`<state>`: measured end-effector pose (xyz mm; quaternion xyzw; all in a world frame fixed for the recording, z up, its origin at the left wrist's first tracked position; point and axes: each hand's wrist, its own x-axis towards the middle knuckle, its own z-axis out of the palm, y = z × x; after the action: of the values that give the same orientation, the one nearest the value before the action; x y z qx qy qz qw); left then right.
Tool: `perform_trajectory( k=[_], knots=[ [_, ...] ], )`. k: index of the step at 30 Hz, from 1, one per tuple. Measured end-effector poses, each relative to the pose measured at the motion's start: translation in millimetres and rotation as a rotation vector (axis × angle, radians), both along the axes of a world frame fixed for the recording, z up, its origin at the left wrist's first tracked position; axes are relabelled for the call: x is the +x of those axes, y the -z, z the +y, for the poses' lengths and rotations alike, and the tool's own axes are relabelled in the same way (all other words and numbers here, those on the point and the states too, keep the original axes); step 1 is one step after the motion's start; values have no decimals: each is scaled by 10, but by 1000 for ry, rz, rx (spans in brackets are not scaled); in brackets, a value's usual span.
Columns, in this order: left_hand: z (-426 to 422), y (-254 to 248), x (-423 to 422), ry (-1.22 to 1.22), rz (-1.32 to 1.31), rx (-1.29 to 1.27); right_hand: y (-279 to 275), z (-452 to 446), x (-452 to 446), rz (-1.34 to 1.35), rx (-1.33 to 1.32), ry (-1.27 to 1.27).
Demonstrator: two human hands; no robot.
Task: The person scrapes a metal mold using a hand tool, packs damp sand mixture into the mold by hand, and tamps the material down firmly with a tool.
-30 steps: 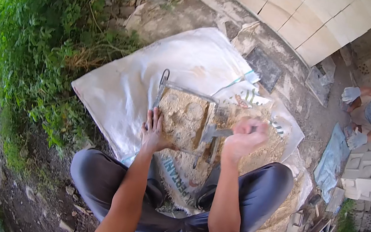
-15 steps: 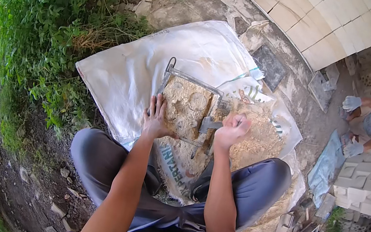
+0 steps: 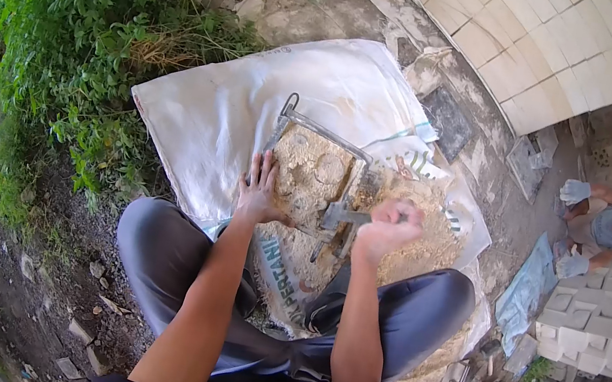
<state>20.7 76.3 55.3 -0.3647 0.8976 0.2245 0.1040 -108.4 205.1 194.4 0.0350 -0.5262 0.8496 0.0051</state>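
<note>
A metal mould frame (image 3: 329, 130) with looped handles lies on the white sack (image 3: 232, 100) between my knees. Pale, crumbly material (image 3: 302, 166) with round marks fills it. My left hand (image 3: 259, 197) rests with fingers spread along the near left side of the frame, touching the fill. In my right hand (image 3: 391, 230), the fist is wrapped round the handle of a hammer. The hammer head (image 3: 335, 215) is over the right edge of the mould near its lower corner; whether it touches the metal, I cannot tell.
Loose sandy powder (image 3: 429, 233) covers the sack's right part. A dark slab (image 3: 447, 122) lies beyond it. At the right, a person with gloves (image 3: 573, 263) sits by stacked pale blocks (image 3: 602, 325) and a blue sack (image 3: 526, 291). Green plants (image 3: 99, 64) grow at the left.
The hammer and my right hand have moved slightly down and to the left relative to the mould. My left hand stays on the frame. The whole view has shifted a little.
</note>
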Motion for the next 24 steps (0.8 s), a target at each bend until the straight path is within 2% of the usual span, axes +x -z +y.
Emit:
perform_trajectory(
  k=[2,5,8,10,11,12,14,18,20,22,24],
  knots=[
    [29,64,51,-5,9,22,-349,78,88,-40,-19,54],
    [12,36,40,6,75,-30,-107,67,80,-33,-78,41],
    [11,8,18,-13,38,10,-183,95,51,-36,-97,45],
    [-79,0,-57,-24,36,-18,-183,169,-50,-251,-204,-7],
    [-61,3,-34,-16,44,-13,-313,218,-20,-183,-240,-204],
    [0,32,29,-2,44,2,-386,251,-15,-199,-230,-214],
    [8,71,52,-4,61,-8,-473,260,-71,108,-196,-632],
    [-2,74,59,-4,99,-19,-169,143,-160,175,-123,-864],
    [-20,132,85,9,129,-7,-62,63,-37,138,-55,-811],
    [-90,191,124,-74,238,16,-187,-29,91,-73,-48,-95],
    [-84,196,179,-200,444,96,-181,128,115,48,-9,3]
  ],
)
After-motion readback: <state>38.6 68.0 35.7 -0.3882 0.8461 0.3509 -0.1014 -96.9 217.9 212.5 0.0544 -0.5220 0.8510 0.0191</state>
